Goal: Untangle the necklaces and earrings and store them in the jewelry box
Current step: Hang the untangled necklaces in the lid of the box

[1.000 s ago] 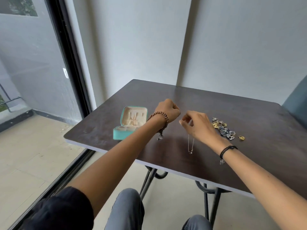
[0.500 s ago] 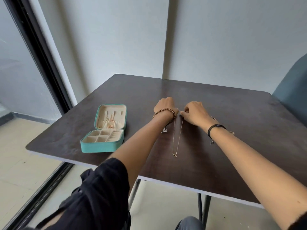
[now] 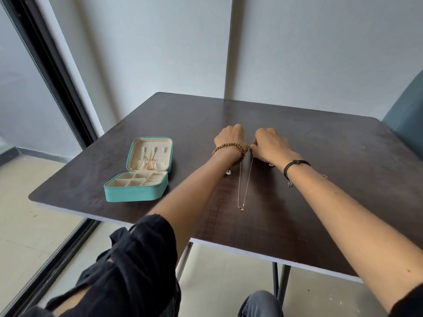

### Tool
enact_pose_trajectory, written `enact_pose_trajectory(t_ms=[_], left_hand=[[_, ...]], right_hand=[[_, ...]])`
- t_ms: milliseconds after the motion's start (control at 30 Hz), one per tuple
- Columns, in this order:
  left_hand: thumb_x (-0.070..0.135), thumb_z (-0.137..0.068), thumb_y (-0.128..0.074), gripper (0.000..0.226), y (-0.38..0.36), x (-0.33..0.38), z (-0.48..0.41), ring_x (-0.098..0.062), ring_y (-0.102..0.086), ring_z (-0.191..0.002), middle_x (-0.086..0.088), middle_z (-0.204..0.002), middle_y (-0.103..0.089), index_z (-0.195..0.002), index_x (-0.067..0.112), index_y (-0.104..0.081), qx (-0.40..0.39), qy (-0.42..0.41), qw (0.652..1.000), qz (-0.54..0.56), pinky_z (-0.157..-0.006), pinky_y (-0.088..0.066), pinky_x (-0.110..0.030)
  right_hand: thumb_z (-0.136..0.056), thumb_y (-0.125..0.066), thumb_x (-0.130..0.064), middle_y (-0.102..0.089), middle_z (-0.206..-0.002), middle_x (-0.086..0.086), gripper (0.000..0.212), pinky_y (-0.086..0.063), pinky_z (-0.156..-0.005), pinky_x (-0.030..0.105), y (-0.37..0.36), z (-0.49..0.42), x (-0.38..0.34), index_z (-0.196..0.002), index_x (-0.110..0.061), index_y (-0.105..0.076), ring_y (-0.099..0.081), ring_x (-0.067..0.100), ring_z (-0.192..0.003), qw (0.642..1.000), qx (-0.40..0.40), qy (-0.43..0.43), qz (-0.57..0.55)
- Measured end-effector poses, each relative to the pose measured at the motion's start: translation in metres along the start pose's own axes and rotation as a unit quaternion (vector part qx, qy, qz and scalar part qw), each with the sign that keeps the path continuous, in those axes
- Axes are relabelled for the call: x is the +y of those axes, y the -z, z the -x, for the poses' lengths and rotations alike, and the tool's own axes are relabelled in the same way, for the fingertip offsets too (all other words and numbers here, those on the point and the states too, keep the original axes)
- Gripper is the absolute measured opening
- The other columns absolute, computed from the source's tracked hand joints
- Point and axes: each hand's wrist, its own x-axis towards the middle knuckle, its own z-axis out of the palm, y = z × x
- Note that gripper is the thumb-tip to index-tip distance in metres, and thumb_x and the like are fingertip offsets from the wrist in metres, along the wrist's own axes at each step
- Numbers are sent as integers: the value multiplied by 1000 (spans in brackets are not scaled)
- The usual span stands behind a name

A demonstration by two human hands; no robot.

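Dark table (image 3: 332, 161): left hand (image 3: 229, 138) and right hand (image 3: 271, 144) each pinch-grip a necklace (image 3: 241, 207) end.

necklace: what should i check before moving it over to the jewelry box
1. Right hand pinches the necklace at its top end: ok.
2. Left hand grips the other end: cannot tell, that strand disappears behind the beaded bracelet.
3. Chain untangled: ok, two strands run apart down to the pendant.
4. Jewelry box open, lid up: ok.
5. Free compartments in its base: ok, they look empty.
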Motion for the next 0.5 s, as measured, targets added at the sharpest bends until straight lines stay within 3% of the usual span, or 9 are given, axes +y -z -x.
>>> enact_pose_trajectory(t_ms=[167,233,300,367,433,500], left_hand=[[19,-94,-57,24,0,-1,7,-29,-51,-120,-13,-121,-60,-115,6,-57,-28,-32,999,-25,-89,-48,-39],[16,-94,-54,21,5,-3,9,-31,-53,-116,-15,-120,-61,-111,5,-58,-50,-26,998,5,-91,-50,-42],[16,-93,-53,20,10,-6,12,-30,-60,-107,-16,-116,-64,-105,3,-61,-63,-5,996,66,-91,-52,-41],[18,-92,-55,22,17,-9,15,-26,-64,-102,-13,-111,-68,-103,3,-67,-68,18,988,134,-90,-53,-35],[18,-93,-58,16,27,-14,19,-20,-67,-98,-9,-102,-73,-92,7,-70,-71,26,976,204,-88,-53,-30],[14,-95,-59,16,38,-18,26,-15,-70,-86,-9,-92,-74,-82,10,-65,-78,26,955,284,-79,-55,-25]], right_hand=[[-97,-53,-33,-64,-112,22,34,-44,-70,39,5,14,-7,-73,-11,-46,-63,42,-101,999,-32,26,18],[-98,-52,-36,-65,-108,20,31,-41,-68,38,9,20,-7,-83,-9,-50,-63,40,-98,999,-20,25,-12],[-98,-54,-33,-63,-97,15,26,-38,-66,35,13,26,-7,-96,-7,-55,-61,36,-94,997,4,16,-81],[-93,-61,-27,-65,-87,7,19,-35,-62,32,17,31,-7,-93,-9,-61,-61,30,-88,986,25,2,-163],[-86,-66,-23,-73,-80,1,9,-46,-61,32,19,36,-7,-83,-15,-67,-66,21,-83,965,46,-19,-257],[-83,-67,-17,-76,-78,1,6,-57,-78,35,24,43,-8,-78,-18,-69,-71,18,-81,922,42,-40,-383]])
